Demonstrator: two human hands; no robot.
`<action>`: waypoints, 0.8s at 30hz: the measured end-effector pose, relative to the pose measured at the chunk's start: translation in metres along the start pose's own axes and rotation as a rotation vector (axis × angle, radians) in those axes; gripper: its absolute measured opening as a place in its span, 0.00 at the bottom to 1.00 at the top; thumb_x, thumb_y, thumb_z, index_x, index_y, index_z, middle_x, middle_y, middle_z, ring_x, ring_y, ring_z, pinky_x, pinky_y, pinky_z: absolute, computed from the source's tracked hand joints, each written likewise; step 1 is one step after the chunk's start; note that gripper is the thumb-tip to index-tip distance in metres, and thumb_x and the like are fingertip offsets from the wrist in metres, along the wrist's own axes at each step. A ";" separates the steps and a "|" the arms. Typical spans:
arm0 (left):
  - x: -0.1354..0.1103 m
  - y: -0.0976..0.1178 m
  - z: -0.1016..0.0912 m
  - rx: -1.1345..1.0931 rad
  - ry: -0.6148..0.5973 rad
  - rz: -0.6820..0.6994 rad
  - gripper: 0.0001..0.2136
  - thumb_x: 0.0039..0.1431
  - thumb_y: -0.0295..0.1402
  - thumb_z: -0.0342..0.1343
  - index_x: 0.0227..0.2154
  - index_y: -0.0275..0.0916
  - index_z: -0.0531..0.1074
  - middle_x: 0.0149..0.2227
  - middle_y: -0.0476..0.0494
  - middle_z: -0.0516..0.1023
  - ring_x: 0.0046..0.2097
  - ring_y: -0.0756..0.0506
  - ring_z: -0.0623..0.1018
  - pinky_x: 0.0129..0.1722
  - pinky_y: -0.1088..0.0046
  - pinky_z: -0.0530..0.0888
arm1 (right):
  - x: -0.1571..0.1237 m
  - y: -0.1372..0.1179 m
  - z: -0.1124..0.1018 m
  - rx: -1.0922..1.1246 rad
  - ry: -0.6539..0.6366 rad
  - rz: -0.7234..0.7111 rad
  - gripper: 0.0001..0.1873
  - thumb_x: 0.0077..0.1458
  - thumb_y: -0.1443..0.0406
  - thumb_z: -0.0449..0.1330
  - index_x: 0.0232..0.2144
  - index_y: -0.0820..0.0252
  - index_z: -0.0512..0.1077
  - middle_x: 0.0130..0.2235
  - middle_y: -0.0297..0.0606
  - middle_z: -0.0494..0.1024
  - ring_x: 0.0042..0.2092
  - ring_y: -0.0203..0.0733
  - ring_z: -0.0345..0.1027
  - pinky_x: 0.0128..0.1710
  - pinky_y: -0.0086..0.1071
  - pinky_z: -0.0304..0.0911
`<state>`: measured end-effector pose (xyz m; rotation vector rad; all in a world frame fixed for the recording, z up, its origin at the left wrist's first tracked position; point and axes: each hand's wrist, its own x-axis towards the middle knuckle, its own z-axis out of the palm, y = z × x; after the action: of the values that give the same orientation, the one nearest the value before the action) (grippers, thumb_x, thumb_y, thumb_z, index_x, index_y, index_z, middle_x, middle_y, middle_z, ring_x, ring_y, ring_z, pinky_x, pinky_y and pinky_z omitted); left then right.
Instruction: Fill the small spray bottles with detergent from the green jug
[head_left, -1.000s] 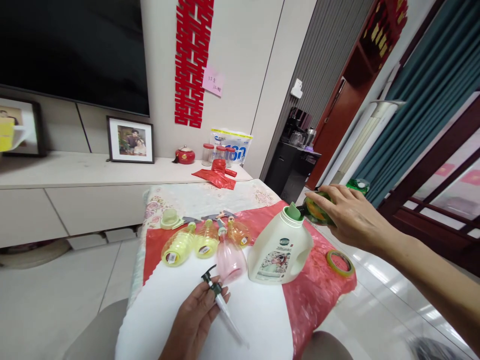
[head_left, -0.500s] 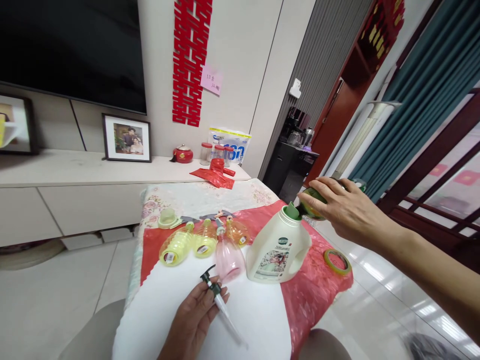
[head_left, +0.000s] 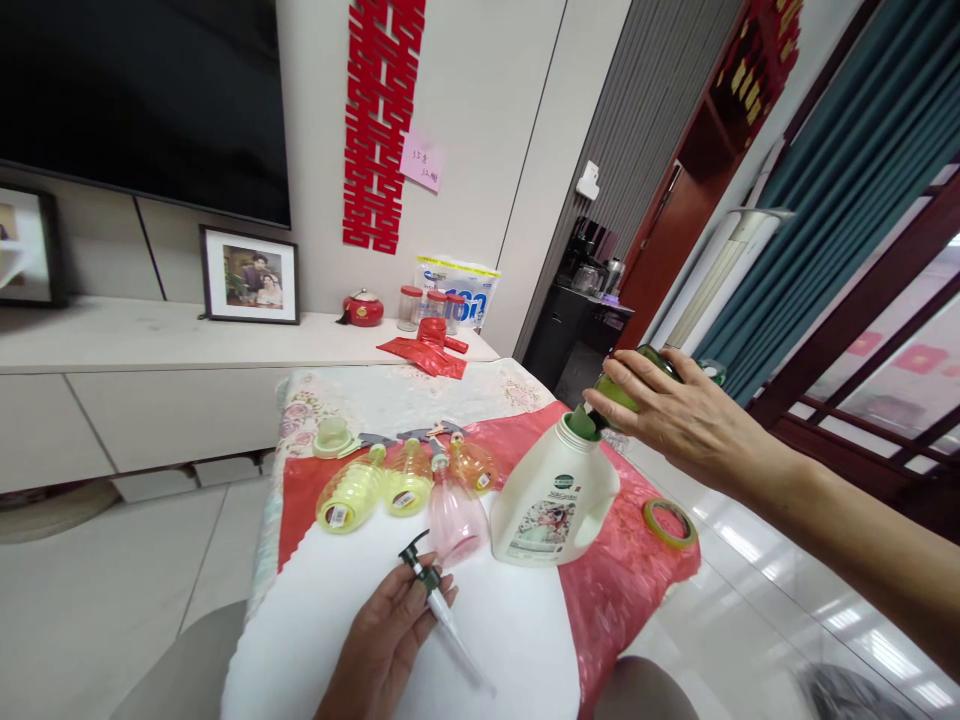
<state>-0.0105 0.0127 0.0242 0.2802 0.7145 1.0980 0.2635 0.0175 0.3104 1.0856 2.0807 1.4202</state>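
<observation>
My right hand (head_left: 679,410) is closed round a green bottle (head_left: 621,390), tilted with its neck at the green spout of a white detergent jug (head_left: 536,500). The jug stands upright on the table. Lower down, my left hand (head_left: 397,620) holds a pump dispenser head (head_left: 429,578) with a black top and a pale tube slanting down to the right. Just beyond that hand lies a clear pink spray bottle (head_left: 456,515). Two yellow bottles (head_left: 350,495) and an orange bottle (head_left: 474,463) lie beside it. A pale green cap (head_left: 334,438) rests behind them.
A roll of tape (head_left: 670,523) lies on the red plastic sheet (head_left: 626,590) at the table's right. White paper (head_left: 300,640) covers the near part. Behind stands a low cabinet (head_left: 150,335) with jars, a red pot (head_left: 364,309) and a framed photo (head_left: 250,275).
The bottle in my right hand has shifted slightly left and is tipped a little more steeply over the jug. My left hand stays almost still with the pump. The view has shifted slightly.
</observation>
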 end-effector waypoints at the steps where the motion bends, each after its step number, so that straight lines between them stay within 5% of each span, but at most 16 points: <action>1: 0.000 0.000 0.000 0.000 -0.001 0.005 0.23 0.32 0.36 0.79 0.35 0.38 0.82 0.39 0.46 0.85 0.44 0.39 0.84 0.48 0.70 0.82 | 0.001 0.000 -0.001 -0.006 0.003 -0.005 0.21 0.62 0.72 0.55 0.57 0.57 0.66 0.58 0.54 0.70 0.61 0.59 0.61 0.52 0.52 0.60; 9: -0.001 -0.001 -0.004 0.003 -0.025 0.014 0.22 0.35 0.37 0.79 0.36 0.39 0.82 0.40 0.46 0.85 0.45 0.40 0.84 0.49 0.70 0.82 | 0.005 -0.004 -0.006 -0.006 0.015 -0.008 0.22 0.61 0.75 0.53 0.57 0.59 0.68 0.58 0.56 0.70 0.60 0.60 0.62 0.53 0.53 0.59; 14: 0.004 -0.004 -0.010 -0.015 -0.051 0.011 0.22 0.38 0.36 0.78 0.38 0.39 0.81 0.42 0.45 0.84 0.46 0.40 0.84 0.51 0.69 0.81 | -0.001 -0.006 0.003 0.124 -0.064 0.108 0.32 0.53 0.79 0.53 0.59 0.55 0.65 0.57 0.51 0.72 0.58 0.58 0.63 0.51 0.50 0.59; 20: 0.005 0.003 -0.006 -0.086 -0.078 0.079 0.17 0.46 0.32 0.74 0.39 0.38 0.79 0.40 0.45 0.83 0.43 0.43 0.83 0.47 0.70 0.82 | -0.045 -0.006 0.005 0.471 -0.082 0.471 0.40 0.52 0.58 0.61 0.66 0.54 0.57 0.53 0.53 0.75 0.50 0.64 0.69 0.42 0.53 0.65; 24: 0.002 0.017 0.004 -0.159 -0.046 0.111 0.16 0.47 0.30 0.73 0.39 0.37 0.77 0.37 0.46 0.81 0.41 0.45 0.83 0.48 0.66 0.81 | -0.076 -0.055 -0.010 1.002 -0.011 0.550 0.45 0.50 0.48 0.64 0.67 0.42 0.55 0.58 0.44 0.75 0.52 0.59 0.73 0.45 0.51 0.72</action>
<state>-0.0192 0.0227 0.0359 0.2110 0.5726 1.2433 0.2831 -0.0576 0.2570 2.1391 2.6521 0.4290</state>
